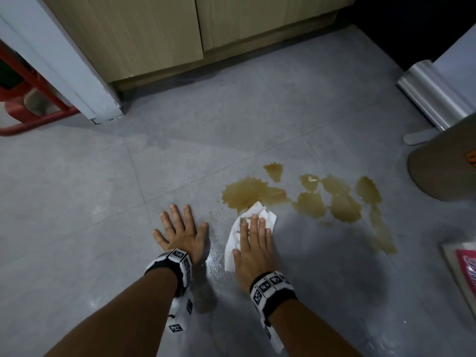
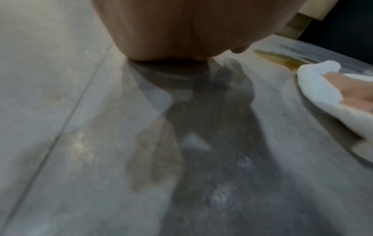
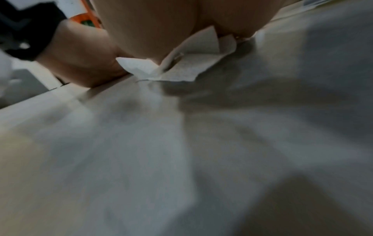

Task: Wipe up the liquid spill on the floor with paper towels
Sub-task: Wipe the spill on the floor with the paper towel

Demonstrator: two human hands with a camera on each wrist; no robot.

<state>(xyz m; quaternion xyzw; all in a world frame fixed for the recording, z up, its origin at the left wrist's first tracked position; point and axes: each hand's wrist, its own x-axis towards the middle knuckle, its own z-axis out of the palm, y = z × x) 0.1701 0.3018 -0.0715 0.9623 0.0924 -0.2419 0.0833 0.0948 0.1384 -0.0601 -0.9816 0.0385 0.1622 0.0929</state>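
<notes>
A brownish-yellow spill [image 1: 257, 193] spreads in several patches across the grey floor tiles, reaching right to a streak [image 1: 381, 228]. My right hand [image 1: 253, 238] lies flat with straight fingers on a white paper towel [image 1: 233, 238], pressing it to the floor at the spill's near left edge; the towel's front tip is stained. The towel [image 3: 181, 67] pokes out from under the palm in the right wrist view. My left hand [image 1: 180, 228] rests flat on the bare floor, fingers spread, just left of the towel. The left wrist view shows the towel [image 2: 322, 89] and the spill [image 2: 282, 59].
Wooden cabinets [image 1: 159, 34] stand ahead, with a white panel [image 1: 51, 52] and a red frame [image 1: 31, 109] at the far left. A metal bin [image 1: 435, 96] and a round beige base [image 1: 443, 171] sit at the right. A pink-printed flat item [image 1: 463, 269] lies at the right edge. A wet sheen [image 1: 213, 256] lies between my hands.
</notes>
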